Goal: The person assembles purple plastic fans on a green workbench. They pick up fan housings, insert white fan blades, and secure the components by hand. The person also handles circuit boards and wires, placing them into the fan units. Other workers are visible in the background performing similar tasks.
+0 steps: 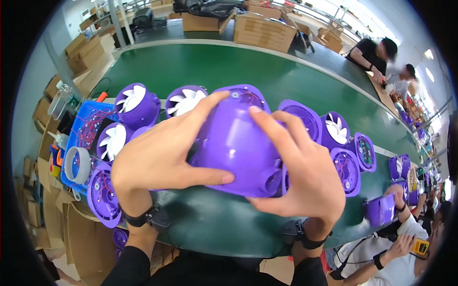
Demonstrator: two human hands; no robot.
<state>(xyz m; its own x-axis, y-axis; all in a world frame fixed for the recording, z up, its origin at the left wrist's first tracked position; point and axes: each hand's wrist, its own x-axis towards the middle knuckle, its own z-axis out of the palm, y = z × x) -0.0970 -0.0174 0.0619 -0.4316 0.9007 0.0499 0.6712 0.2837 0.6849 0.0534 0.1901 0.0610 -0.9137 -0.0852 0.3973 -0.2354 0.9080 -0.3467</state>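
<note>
Between both hands is a glossy purple plastic housing [234, 148], lifted over the near part of the green bench. My left hand [167, 148] grips its left side, with the thumb across the lower front. My right hand [305, 167] wraps its right side, fingers on the upper face and thumb under the lower edge. Screws and a thin red wire show at the housing's top end; its far side is hidden. Around it stand purple fan housings with white blades [132, 99] and open purple covers [344, 171]. One cover holds a green circuit board [365, 152].
A blue tray [71, 138] with red wires and a grey ring [78, 165] sits at the left. The green bench [214, 62] curves across. Cardboard boxes [262, 31] stand behind it. At the right, a person handles another purple housing [380, 209]; others work farther back.
</note>
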